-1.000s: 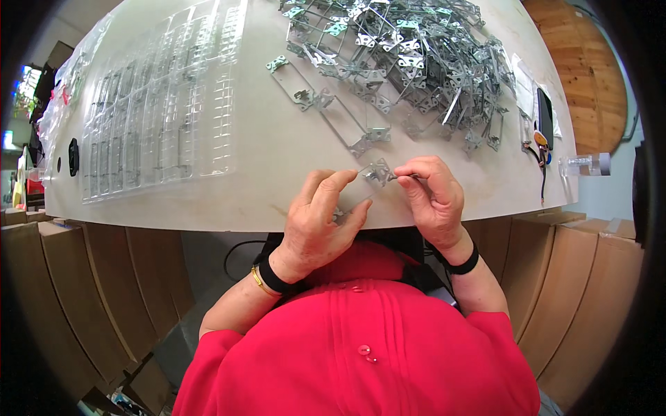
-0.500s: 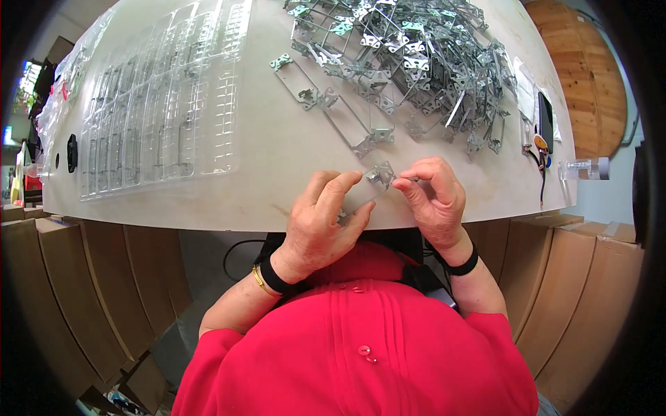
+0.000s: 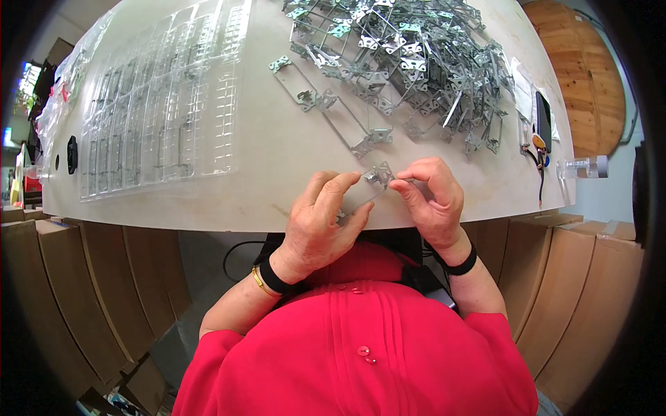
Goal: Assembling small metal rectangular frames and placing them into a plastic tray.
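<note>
Close to the table's near edge, my left hand (image 3: 320, 225) is closed around a thin metal bracket (image 3: 379, 173). The bracket's grey end plate sticks out past my fingertips, while its other end is mostly behind the fingers. My right hand (image 3: 440, 204) pinches thumb and forefinger together right at that end plate. Whatever sits in this pinch is too small to make out. Just beyond my hands lie two loose wire-and-plate brackets, one farther left (image 3: 304, 91) and one nearer (image 3: 359, 142).
A big heap of similar metal brackets (image 3: 430, 62) covers the far right. At left lies a clear plastic compartment tray (image 3: 225, 125) with metal parts inside. A black phone (image 3: 543, 118), a cable and a clear cylinder (image 3: 584, 168) are at right. Cardboard boxes (image 3: 555, 291) stand below the table.
My right fingertips have shifted very slightly left toward the bracket's end plate. The left hand keeps its hold in nearly the same place.
</note>
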### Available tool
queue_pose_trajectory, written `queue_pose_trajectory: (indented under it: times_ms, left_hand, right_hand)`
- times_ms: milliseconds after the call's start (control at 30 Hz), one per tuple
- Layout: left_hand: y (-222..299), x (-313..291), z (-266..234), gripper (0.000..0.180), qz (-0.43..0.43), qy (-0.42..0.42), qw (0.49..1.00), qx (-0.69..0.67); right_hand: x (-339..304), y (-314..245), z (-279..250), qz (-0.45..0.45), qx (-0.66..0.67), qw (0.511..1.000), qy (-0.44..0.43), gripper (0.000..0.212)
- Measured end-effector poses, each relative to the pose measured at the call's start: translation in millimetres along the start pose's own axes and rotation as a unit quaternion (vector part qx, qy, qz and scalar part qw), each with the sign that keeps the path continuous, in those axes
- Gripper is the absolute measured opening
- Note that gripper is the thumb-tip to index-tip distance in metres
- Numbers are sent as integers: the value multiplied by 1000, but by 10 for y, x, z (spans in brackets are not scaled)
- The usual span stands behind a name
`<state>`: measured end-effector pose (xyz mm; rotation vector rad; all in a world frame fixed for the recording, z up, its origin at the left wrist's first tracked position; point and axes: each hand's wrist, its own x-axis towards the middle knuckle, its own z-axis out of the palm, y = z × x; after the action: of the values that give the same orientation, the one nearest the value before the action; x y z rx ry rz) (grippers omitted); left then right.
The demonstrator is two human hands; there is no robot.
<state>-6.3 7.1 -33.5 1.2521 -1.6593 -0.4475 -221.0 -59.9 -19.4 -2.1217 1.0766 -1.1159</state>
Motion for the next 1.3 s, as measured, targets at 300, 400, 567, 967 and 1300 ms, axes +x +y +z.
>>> queue_pose_trajectory:
  times_ms: [300,400,567,967,1300]
  left_hand:
    - [-15,1,13,52,7,5,1000,-1]
    - [-1,0,6,52,-1,1,1000,-1]
    - [-1,5,3,51,2,1,1000,-5]
    - [-8,10,17,51,3,8,1000,-6]
    - [-8,0,6,50,0,10,1000,-8]
  right_hand:
    - [-4,24,9,-11,-12,1000,0,23]
    - [5,17,12,-29,-23,999,3,24]
    - [-6,20,5,-14,-18,1000,-1,23]
    - [29,-3,-34,-53,-46,997,-23,20]
    - [33,6,-7,-40,-37,998,-12,22]
